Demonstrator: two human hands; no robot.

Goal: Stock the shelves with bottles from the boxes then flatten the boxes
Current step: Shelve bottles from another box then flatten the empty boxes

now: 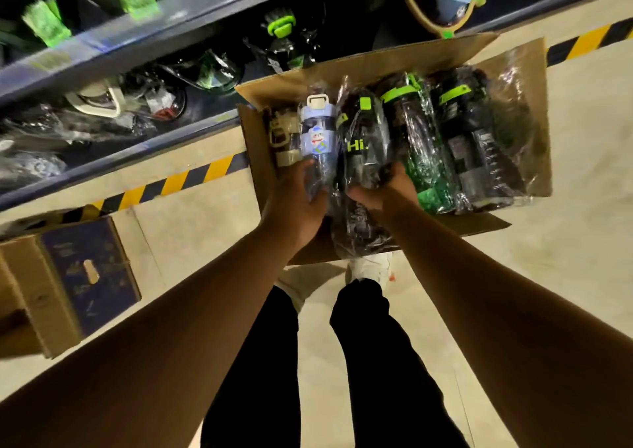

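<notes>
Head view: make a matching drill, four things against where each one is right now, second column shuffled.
Things
1. pale blue cartoon bottle
2. black "Hi" bottle
3. blue-printed box
4. green-clasp bottle

Places
A. on the floor at left, away from both hands
B. gripped by the right hand
C. lying at the far right of the open box, untouched
D. gripped by the left hand

Pairs: 1-D, 2-B, 3-A, 4-C

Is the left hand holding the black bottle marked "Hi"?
No, the left hand grips the pale blue bottle; the right hand holds the black bottle.
</notes>
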